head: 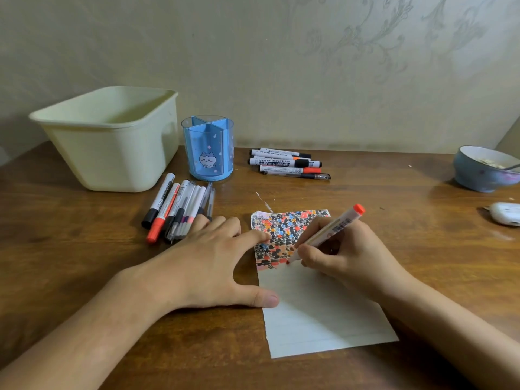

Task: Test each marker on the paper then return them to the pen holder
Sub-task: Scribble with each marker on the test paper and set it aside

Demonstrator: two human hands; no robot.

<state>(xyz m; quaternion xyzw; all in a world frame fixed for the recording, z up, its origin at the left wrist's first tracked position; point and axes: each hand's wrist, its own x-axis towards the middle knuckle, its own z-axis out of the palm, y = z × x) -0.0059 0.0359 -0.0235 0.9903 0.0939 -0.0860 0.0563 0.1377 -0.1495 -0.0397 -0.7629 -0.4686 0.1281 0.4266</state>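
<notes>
On the bench we see a pale tub at the back left, a blue pen holder beside it, one bunch of markers in front of the holder, a second bunch to its right, and a bowl far right. Our left hand lies flat, fingers straight, pressing the paper at its left edge. Our right hand grips an orange marker, tip down on the paper's scribbled patch, its length slanting up and away to the right.
</notes>
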